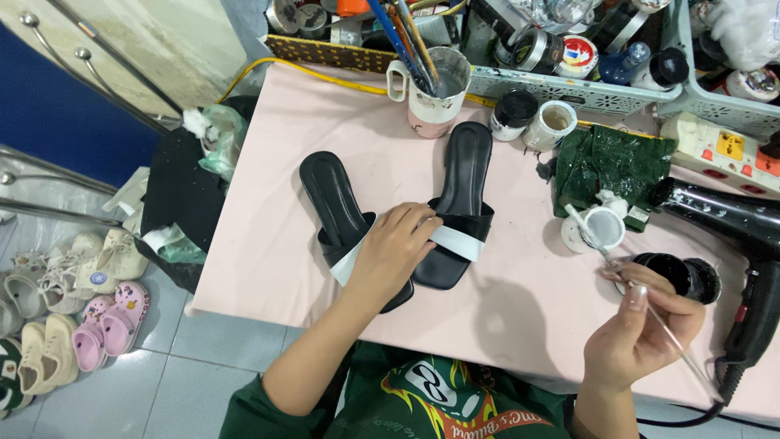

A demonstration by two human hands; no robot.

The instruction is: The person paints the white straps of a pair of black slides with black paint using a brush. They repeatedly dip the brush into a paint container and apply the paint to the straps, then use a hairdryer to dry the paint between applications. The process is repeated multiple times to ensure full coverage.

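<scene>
Sandals: two flat black slides on pink table (268, 244), side by side, toes toward the person.
Left hand (396, 248): palm down over left sandal (345, 219), fingers spread, pressing where its strap sits; fingertips reach across to right sandal (459, 203). Not clenched, pinning rather than gripping.
Straps: each sandal has black strap plus a white band; right one's white band (455, 242) shows just beyond left hand's fingertips, left one's pokes out under the wrist side.
Right hand (642, 333): closed in a pinch on thin brush (617, 272), held like a pen, handle running back past the wrist.
Brush tip: points up-left from right hand, over small white pot (597, 228).
Just beyond right hand: black jar (678, 275), open top, touching-close to knuckles.
Right of right hand: black hair dryer (743, 244) lying on table, cord trailing.
Further from hands: green cloth (617, 162), white mug w/ brushes (435, 85), small pots, basket of jars at table's far edge.
Left of left hand, off table: pale kids' shoes (73, 317) on tiled floor.
</scene>
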